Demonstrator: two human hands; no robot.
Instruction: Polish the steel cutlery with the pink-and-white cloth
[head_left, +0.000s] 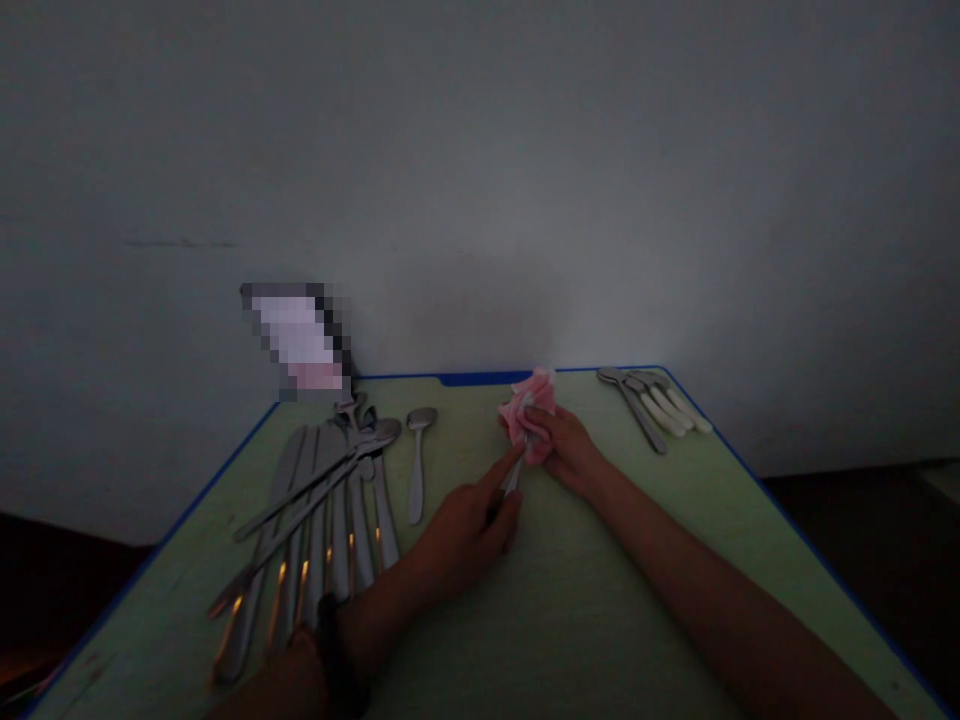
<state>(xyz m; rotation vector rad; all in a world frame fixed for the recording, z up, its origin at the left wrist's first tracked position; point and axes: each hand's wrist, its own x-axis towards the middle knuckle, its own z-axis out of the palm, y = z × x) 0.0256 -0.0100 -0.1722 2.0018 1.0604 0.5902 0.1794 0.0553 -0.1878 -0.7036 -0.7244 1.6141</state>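
Pink crumpled cloth [535, 428], fingers of the right hand [564, 445] clamped on it, hides one end of a slim silver metal utensil [514, 476], type unclear; the left hand [474, 518] pinches its shaft. Left forearm [396, 598] partly covers silver metal cutlery [339, 540]; white-handled metal pieces [666, 412] lie rightward.

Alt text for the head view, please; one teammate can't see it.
The left hand holds a utensil whose far end is hidden in a pink cloth held by the right hand, over a green table. A cutlery pile lies at left, a smaller group at right.
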